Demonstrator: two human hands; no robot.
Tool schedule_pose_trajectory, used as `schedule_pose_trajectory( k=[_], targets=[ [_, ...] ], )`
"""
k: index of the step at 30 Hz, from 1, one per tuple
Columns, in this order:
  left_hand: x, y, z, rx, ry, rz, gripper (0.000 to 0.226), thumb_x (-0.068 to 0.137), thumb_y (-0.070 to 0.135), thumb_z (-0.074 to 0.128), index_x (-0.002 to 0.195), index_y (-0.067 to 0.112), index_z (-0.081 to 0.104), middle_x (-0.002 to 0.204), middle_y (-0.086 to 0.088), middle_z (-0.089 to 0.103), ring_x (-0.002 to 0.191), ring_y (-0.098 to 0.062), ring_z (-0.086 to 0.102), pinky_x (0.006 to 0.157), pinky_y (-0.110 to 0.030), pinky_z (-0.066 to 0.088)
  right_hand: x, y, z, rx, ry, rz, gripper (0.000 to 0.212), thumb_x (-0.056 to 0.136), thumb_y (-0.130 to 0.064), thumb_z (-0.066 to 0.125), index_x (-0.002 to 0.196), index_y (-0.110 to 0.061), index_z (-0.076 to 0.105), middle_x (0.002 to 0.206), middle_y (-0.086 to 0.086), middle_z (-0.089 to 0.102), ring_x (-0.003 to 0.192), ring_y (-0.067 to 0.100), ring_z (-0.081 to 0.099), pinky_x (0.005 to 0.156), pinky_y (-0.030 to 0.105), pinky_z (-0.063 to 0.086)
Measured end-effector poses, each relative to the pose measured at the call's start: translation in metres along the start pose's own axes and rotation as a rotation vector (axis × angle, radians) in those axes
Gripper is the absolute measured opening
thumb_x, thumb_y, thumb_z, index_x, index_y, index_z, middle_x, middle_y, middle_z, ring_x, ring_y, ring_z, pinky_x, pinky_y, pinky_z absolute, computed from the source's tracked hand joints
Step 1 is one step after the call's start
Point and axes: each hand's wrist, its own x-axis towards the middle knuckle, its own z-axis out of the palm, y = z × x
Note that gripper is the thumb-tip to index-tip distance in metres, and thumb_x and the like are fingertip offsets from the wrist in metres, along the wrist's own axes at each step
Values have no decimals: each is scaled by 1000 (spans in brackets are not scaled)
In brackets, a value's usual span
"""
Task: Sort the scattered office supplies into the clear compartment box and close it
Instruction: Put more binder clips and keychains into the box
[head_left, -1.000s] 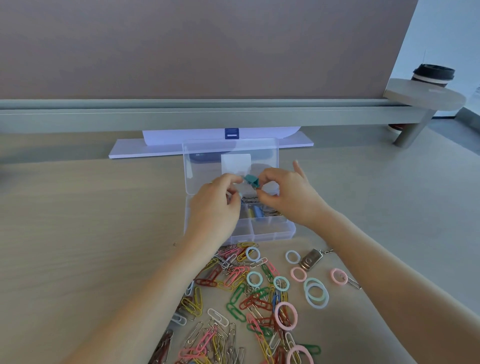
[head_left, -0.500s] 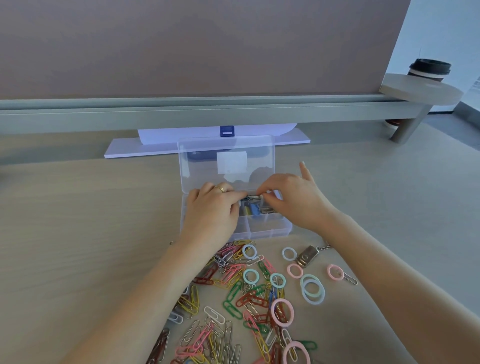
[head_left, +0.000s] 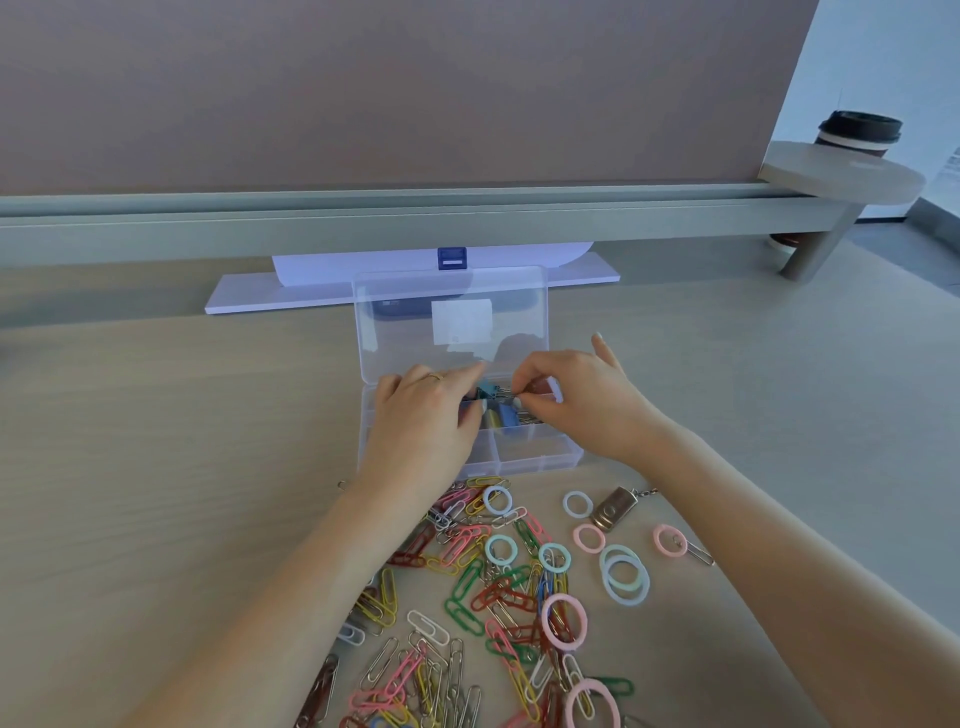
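pale wood desk (head_left: 156, 467), backed by a mauve partition (head_left: 363, 93): the clear compartment box (head_left: 540, 457) is seen open at centre, its lid (head_left: 452, 317) tipped back toward the far rail. a teal binder clip (head_left: 487, 388), held above the box a second earlier, has been lowered into a far compartment, where other binder clips (head_left: 506, 415) already lie. the left hand (head_left: 426, 415) is pinched on the clip's body; the right hand (head_left: 576, 400) is closed on its wire handles. one more item is judged nearly sorted. coloured paper clips (head_left: 467, 597), pastel rings (head_left: 623, 574) and a usb drive (head_left: 615, 514) are left scattered on the near side, so the lid is judged far from being shut.
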Motion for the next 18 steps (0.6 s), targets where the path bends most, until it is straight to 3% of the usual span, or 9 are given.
schedule_pose_trajectory(
  k=[5, 8, 11, 16, 18],
  targets=[
    [0, 0, 1, -33, 11, -16, 29, 89, 20, 47, 115, 28, 59, 94, -1, 69, 101, -21, 50, 78, -30, 20, 2, -1, 0, 144, -39, 64, 10, 86, -18, 55, 88, -24, 63, 65, -23, 48, 70, 0, 52, 115, 50, -3],
    [1, -1, 2, -55, 25, -36, 31, 90, 21, 47, 117, 29, 58, 93, -2, 67, 101, -21, 50, 82, -31, 24, 2, -1, 0, 208, -43, 68, 10, 86, -17, 56, 87, -24, 64, 67, -25, 50, 71, -7, 50, 114, 53, 6],
    [1, -1, 2, -32, 36, -38, 31, 90, 23, 46, 118, 29, 57, 94, 0, 68, 103, -20, 48, 84, -33, 24, 5, -1, 0, 243, -1, 80, 14, 87, -16, 54, 90, -22, 67, 71, -27, 50, 75, -25, 41, 112, 53, 12],
    [-1, -1, 4, 41, 61, 28, 25, 91, 27, 46, 109, 26, 63, 107, 5, 68, 102, -22, 49, 80, -35, 23, 8, 0, 6, 199, 44, 73, 17, 88, -17, 53, 87, -24, 68, 78, -19, 58, 81, 6, 52, 115, 51, 1],
    [-2, 0, 4, 85, 57, 57, 25, 91, 31, 45, 106, 27, 65, 111, 7, 66, 103, -21, 48, 78, -33, 20, 10, -1, 7, 186, 58, 81, 17, 87, -16, 54, 85, -25, 68, 84, -12, 62, 84, 9, 52, 115, 51, 3]
  ],
)
